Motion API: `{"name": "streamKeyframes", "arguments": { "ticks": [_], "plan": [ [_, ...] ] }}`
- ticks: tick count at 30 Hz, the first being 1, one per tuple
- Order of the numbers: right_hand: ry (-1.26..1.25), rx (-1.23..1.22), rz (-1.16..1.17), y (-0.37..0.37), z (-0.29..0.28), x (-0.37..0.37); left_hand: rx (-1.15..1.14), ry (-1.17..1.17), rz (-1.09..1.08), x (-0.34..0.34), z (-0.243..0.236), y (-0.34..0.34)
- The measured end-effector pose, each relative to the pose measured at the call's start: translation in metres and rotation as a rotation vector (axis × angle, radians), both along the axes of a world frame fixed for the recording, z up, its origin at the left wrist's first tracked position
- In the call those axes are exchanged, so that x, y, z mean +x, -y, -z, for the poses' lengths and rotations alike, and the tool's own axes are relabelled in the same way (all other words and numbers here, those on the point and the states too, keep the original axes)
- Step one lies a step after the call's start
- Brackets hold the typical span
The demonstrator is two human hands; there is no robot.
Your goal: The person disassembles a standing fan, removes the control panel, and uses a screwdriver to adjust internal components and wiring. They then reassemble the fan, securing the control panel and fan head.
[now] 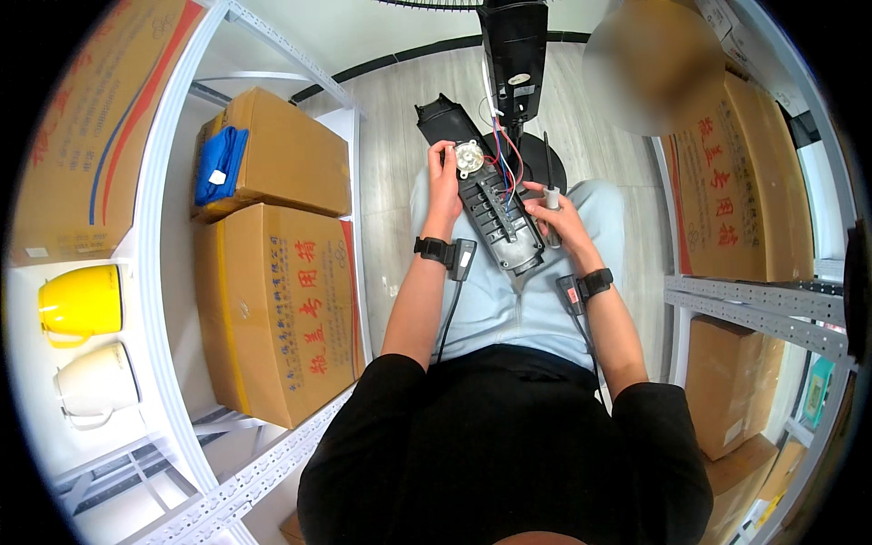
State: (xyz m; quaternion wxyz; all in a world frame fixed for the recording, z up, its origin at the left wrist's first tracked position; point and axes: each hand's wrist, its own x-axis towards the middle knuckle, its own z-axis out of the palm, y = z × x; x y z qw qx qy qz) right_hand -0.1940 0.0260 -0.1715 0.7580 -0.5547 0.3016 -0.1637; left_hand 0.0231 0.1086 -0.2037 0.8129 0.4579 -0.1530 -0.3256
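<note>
A long black plastic housing (499,222) with a ribbed inside lies across my lap, slanting away to the upper left. At its far part sits a round whitish motor-like piece (470,159) with small lugs on its rim. My left hand (442,186) pinches that piece at its left edge, fingers bent. A screwdriver (552,202) with a grey handle and dark shaft is in my right hand (563,221), tip pointing away from me. Red, blue and white wires (505,163) run from the housing to a black upright fan body (514,68).
Behind the housing stands the fan's round black base (543,163) on the floor. Shelving with cardboard boxes (277,309) flanks me on the left, more boxes (740,182) on the right. Yellow (82,304) and white (97,386) mugs stand at far left. Cables hang from both wrist straps.
</note>
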Motion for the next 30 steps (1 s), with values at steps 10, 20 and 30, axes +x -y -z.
{"name": "streamKeyframes", "arguments": {
  "ticks": [10,20,30],
  "plan": [
    [0.016,0.020,-0.083,0.004,0.007,-0.005,0.124,0.181,-0.062,-0.002,-0.008,0.009],
    [0.028,0.047,-0.032,0.002,0.008,-0.005,0.360,0.616,-0.182,0.022,-0.016,0.018],
    [0.026,0.051,-0.040,0.001,0.007,-0.006,-0.077,-0.159,0.285,-0.027,-0.021,-0.016]
  ]
}}
